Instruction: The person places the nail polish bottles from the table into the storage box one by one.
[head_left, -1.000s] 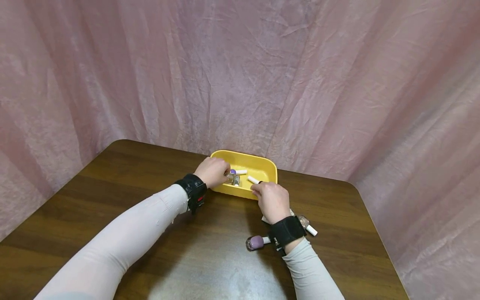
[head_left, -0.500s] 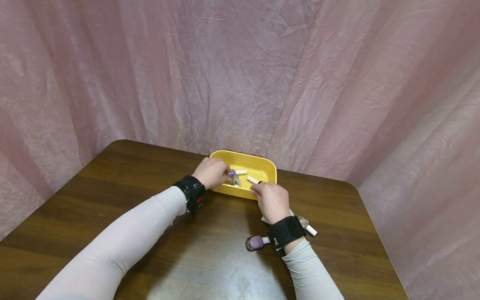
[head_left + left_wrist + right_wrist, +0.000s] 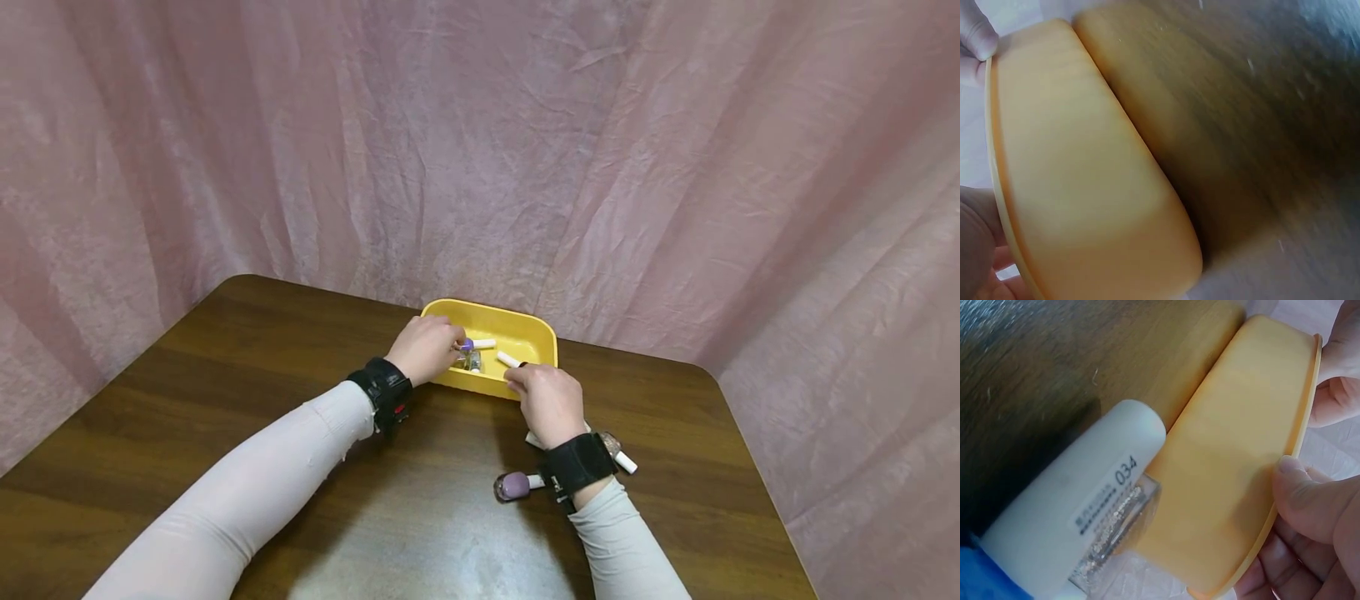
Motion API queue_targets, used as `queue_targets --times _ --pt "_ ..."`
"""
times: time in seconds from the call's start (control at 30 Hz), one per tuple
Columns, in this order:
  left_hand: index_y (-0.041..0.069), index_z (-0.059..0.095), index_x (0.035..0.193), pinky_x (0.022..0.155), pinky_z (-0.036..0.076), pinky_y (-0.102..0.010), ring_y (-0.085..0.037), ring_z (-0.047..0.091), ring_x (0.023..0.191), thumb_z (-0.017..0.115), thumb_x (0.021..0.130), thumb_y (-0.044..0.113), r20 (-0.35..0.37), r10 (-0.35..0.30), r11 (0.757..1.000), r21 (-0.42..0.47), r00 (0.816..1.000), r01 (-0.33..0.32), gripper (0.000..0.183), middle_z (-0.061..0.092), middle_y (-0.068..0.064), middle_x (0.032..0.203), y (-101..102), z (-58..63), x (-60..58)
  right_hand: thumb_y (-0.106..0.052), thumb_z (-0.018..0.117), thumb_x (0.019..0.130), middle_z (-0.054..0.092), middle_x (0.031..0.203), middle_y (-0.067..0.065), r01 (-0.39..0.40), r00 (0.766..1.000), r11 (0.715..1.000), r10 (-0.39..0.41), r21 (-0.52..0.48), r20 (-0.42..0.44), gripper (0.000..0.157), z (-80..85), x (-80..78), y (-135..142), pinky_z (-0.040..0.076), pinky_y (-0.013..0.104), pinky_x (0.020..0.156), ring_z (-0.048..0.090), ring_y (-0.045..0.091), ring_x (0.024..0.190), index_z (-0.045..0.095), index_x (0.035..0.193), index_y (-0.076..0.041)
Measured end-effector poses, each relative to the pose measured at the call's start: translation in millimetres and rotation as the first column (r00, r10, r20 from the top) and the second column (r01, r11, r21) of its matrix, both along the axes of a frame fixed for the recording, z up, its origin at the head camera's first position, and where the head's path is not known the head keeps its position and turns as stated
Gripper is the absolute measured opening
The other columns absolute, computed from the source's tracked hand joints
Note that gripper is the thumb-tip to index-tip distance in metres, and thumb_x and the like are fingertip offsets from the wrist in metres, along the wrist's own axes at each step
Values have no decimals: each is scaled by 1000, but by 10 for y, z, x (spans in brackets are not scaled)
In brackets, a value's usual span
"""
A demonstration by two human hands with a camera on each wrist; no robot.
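A yellow plastic tray (image 3: 489,385) stands at the table's far edge with several nail polish bottles in it. My left hand (image 3: 426,348) reaches over its left end, fingers curled inside next to a clear bottle (image 3: 474,360); I cannot tell whether they hold one. Close by lies a purple bottle with a white cap (image 3: 484,343). My right hand (image 3: 551,402) grips the near rim, thumb (image 3: 1300,494) outside and fingers inside. Another white cap (image 3: 507,358) shows just beyond its fingertips. In the left wrist view the tray's outer wall (image 3: 1085,162) hides part of the left hand.
Near my right wrist lie a mauve nail polish bottle (image 3: 514,486) and a glittery one (image 3: 609,444). Close to the right wrist camera is a white cap marked 034 (image 3: 1085,494). A pink curtain (image 3: 480,150) hangs behind the brown table (image 3: 300,333).
The left fingers have shifted slightly among the bottles, and the clear glass near them is partly more hidden than before. The right hand stays on the rim.
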State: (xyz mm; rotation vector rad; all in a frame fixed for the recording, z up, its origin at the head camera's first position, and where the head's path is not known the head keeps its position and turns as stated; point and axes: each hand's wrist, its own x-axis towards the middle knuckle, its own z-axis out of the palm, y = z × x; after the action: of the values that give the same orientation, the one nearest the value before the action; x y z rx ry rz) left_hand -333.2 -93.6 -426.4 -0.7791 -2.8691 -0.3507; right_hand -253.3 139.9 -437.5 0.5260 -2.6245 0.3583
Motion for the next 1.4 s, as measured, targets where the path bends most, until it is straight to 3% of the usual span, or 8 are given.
queue_targets --times 0.2,0.53,0.8,1.03,1.4 --pt "11 83 122 95 53 -50 -31 69 106 80 102 18 -42 20 1000 -4 999 -20 21 75 -8 111 26 5 78 -13 89 94 83 98 1 -3 1000 1000 3 -3 9 13 -10 1 24 60 49 69 78 29 86 88 105 -19" --pt "11 81 124 98 52 -50 -31 67 110 78 105 16 -177 39 999 31 983 -35 20 72 -9 115 -9 -83 181 -14 89 93 83 98 1 -1 1000 1000 1 -4 24 14 5 -3 4 59 49 69 77 29 84 88 106 -18" --pt "14 82 123 96 53 -49 -31 68 110 83 101 18 -250 -20 998 51 968 34 23 75 -7 115 -26 -93 326 -12 89 94 83 98 1 3 999 1000 -3 -5 52 15 24 2 3 60 49 70 77 28 85 88 107 -19" --pt "14 81 129 105 52 -52 -32 68 118 85 101 24 -246 -117 989 61 962 136 30 77 -8 124 -30 -102 436 -13 89 94 82 97 1 4 999 1000 -4 -1 47 14 14 5 12 60 48 70 77 27 84 88 106 -19" --pt "15 84 111 91 59 -43 -26 71 101 84 101 17 -288 -170 976 80 942 201 11 80 -1 112 -66 -126 504 -13 88 95 83 99 0 7 999 1000 -6 -3 49 13 6 3 6 61 48 73 78 27 86 88 107 -19"
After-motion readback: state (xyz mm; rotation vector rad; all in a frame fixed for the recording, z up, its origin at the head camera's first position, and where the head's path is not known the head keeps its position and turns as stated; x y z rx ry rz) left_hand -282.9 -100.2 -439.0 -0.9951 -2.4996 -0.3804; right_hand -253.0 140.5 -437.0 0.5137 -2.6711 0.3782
